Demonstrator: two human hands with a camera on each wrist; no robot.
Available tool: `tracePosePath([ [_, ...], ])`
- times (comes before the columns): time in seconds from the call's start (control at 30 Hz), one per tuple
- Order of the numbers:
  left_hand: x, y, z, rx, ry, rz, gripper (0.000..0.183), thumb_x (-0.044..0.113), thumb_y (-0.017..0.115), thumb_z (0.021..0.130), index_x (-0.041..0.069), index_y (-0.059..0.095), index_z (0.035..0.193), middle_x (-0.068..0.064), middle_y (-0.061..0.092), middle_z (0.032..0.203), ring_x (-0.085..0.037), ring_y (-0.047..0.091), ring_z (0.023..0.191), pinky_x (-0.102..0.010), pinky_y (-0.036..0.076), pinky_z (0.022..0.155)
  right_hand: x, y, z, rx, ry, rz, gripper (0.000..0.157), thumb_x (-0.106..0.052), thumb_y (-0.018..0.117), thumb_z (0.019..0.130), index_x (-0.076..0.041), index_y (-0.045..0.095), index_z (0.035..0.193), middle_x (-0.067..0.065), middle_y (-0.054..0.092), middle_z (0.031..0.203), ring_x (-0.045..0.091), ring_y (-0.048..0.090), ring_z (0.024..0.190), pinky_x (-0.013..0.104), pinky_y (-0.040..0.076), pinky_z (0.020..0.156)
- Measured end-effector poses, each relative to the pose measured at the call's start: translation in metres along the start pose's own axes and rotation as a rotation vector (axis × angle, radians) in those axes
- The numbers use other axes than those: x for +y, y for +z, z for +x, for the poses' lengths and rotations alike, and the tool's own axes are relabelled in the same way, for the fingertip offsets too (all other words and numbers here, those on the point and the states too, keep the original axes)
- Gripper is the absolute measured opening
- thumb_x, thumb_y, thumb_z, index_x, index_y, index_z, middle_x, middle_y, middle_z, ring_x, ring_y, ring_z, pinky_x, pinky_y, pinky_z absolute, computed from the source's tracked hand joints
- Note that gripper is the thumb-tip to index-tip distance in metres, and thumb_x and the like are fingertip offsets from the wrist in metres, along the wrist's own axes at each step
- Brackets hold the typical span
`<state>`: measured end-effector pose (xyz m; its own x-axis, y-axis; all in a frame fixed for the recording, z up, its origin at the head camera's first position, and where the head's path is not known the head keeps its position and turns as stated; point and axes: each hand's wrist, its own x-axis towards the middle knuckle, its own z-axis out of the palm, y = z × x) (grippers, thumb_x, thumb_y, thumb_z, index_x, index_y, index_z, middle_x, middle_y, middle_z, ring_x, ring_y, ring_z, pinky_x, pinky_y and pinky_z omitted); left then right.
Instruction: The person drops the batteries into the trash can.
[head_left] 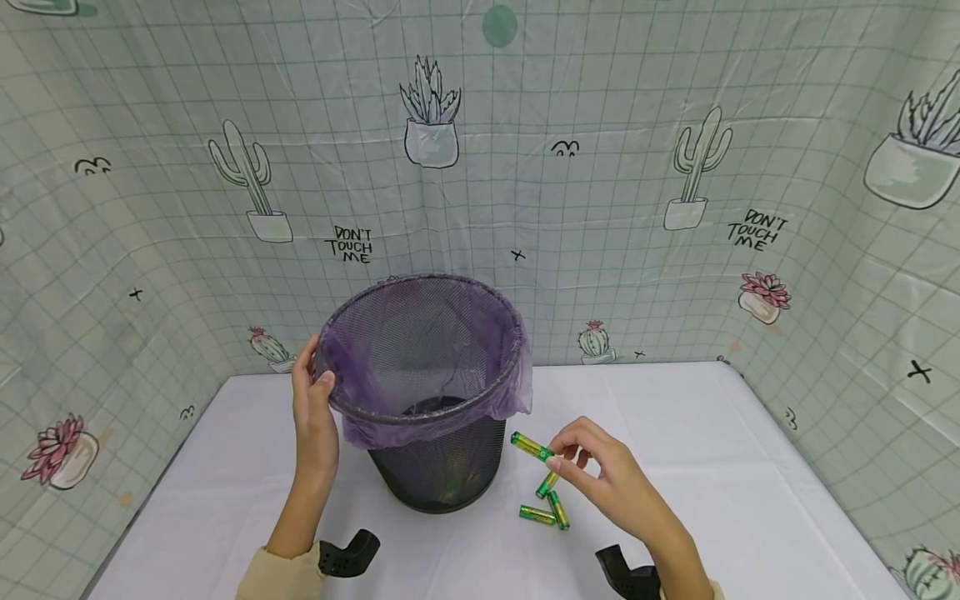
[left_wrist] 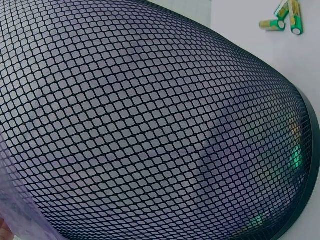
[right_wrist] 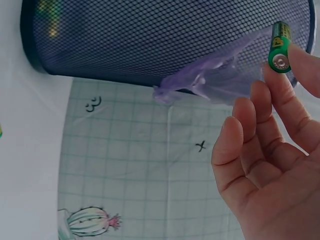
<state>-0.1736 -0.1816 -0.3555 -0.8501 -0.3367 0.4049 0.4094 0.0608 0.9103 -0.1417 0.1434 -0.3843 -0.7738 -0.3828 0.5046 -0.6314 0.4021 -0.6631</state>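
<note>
A black mesh wastebasket (head_left: 442,467) lined with a purple plastic bag (head_left: 517,392) stands tilted on the table. My left hand (head_left: 314,417) grips its rim at the left, thumb in front, other fingers mostly hidden behind. Between thumb and index finger, my right hand (head_left: 600,475) pinches a green and gold battery (head_left: 531,447), just right of the basket. In the right wrist view the battery's (right_wrist: 280,47) flat metal end shows. Below that hand lie three similar batteries (head_left: 537,515). Through the mesh in the left wrist view, green and gold patches (left_wrist: 296,157) show near the basket's base.
A white cloth (head_left: 720,467) covers the table. Behind and at both sides hangs a gridded curtain (head_left: 465,208) printed with cacti. Black curved pieces (head_left: 350,554) sit at both wrists.
</note>
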Motion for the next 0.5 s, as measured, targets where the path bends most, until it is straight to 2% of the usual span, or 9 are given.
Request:
tracePosePath([
  [0.37,0.001,0.000,0.000,-0.001,0.002,0.000,0.054,0.022,0.033,0.091,0.017,0.028,0.144,-0.002,0.032,0.142,-0.014,0.031,0.129,-0.028,0.022,0.104,-0.010,-0.006,0.019,0.067,-0.096,0.020,0.022,0.000,0.063,0.083,-0.018,0.061,0.097,-0.003,0.057,0.094,0.007,0.050,0.081,0.021,0.043,0.070],
  [0.5,0.001,0.000,0.000,-0.002,0.006,-0.002,0.053,0.021,0.033,0.091,0.017,0.029,0.144,-0.002,0.033,0.141,-0.014,0.031,0.128,-0.028,0.023,0.104,-0.013,-0.007,0.025,0.082,-0.104,0.027,0.022,0.000,0.063,0.083,-0.017,0.061,0.097,-0.003,0.057,0.094,0.007,0.050,0.082,0.021,0.043,0.070],
])
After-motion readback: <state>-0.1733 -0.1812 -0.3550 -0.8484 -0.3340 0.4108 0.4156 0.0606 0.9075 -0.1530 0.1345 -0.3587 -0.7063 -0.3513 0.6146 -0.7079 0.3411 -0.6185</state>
